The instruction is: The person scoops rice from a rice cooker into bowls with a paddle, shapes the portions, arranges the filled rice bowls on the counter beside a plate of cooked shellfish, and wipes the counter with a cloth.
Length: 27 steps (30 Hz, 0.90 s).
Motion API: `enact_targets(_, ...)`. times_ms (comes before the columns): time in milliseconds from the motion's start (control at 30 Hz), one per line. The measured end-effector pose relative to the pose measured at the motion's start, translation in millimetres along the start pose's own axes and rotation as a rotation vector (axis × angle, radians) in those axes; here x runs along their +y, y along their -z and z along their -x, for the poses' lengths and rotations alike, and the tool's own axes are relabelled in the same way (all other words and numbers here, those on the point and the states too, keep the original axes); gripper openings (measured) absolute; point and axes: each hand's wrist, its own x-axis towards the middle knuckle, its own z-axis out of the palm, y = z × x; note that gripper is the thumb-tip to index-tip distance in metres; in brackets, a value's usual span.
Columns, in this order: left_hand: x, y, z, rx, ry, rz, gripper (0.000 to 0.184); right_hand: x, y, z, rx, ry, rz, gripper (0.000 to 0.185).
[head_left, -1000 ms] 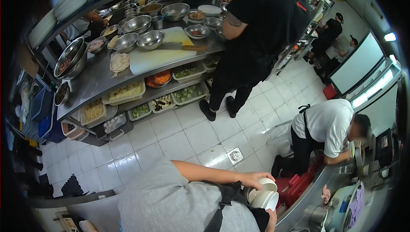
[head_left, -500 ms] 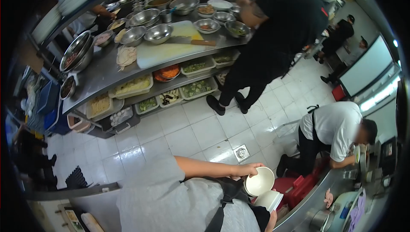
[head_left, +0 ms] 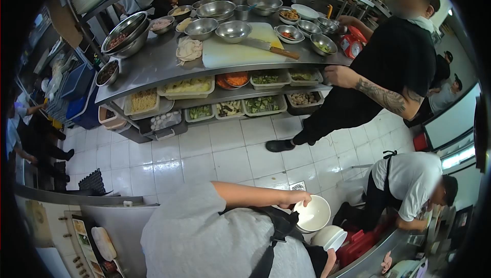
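1. At the left edge, a person in dark clothing (head_left: pixel 36 142) is seen, with blue bins (head_left: pixel 77 91) to the right.
2. Across the upper left and centre, metal bowls (head_left: pixel 233 31), a crumpled cloth (head_left: pixel 189 51) and a white cutting board (head_left: pixel 222 55) are carried by a steel worktop (head_left: pixel 153 73). A wooden-handled knife (head_left: pixel 279 50) is laid on the board.
3. Below the worktop, containers of noodles (head_left: pixel 142 102), shredded orange food (head_left: pixel 237 79) and green vegetables (head_left: pixel 264 105) are held on shelves.
4. At lower centre, the rim of a white bowl (head_left: pixel 313 213) is gripped by the left hand (head_left: pixel 298 198), its fingers closed; the bowl's inside is turned into view.
5. Just below and right, a second white bowl (head_left: pixel 329 238) is tilted and held by the right hand (head_left: pixel 330 261), which is curled against its lower side and partly hidden.
6. At upper right, a red scale (head_left: pixel 352 45) is seen beside a person in black (head_left: pixel 396 55).
7. At lower right, a person in white (head_left: pixel 409 181) is bent beside a red container (head_left: pixel 360 247).
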Motion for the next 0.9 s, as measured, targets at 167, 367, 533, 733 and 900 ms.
enact_targets(167,1.2,-9.6,7.1,0.04,-0.203,-0.153,0.071,13.7,15.8,-19.5,-0.088,0.141,0.013,0.01)
enact_targets(367,-4.9,-9.2,3.7,-0.007,-0.231,-0.381,0.074,-4.9,-33.9,13.9,0.016,-0.143,-0.433,0.062)
enact_targets(533,-15.3,-12.7,3.8,-0.057,-0.127,-0.237,0.059,15.7,-36.3,36.5,0.055,-0.059,-0.752,0.068)
enact_targets(733,-16.9,-34.0,-11.9,-0.034,0.166,-0.153,0.067,37.6,-18.1,69.4,0.171,0.009,-0.837,0.063)
enact_targets(900,-29.6,-68.2,-63.4,-0.134,0.293,-0.08,0.069,65.3,19.5,84.3,0.371,0.146,-0.974,0.071)
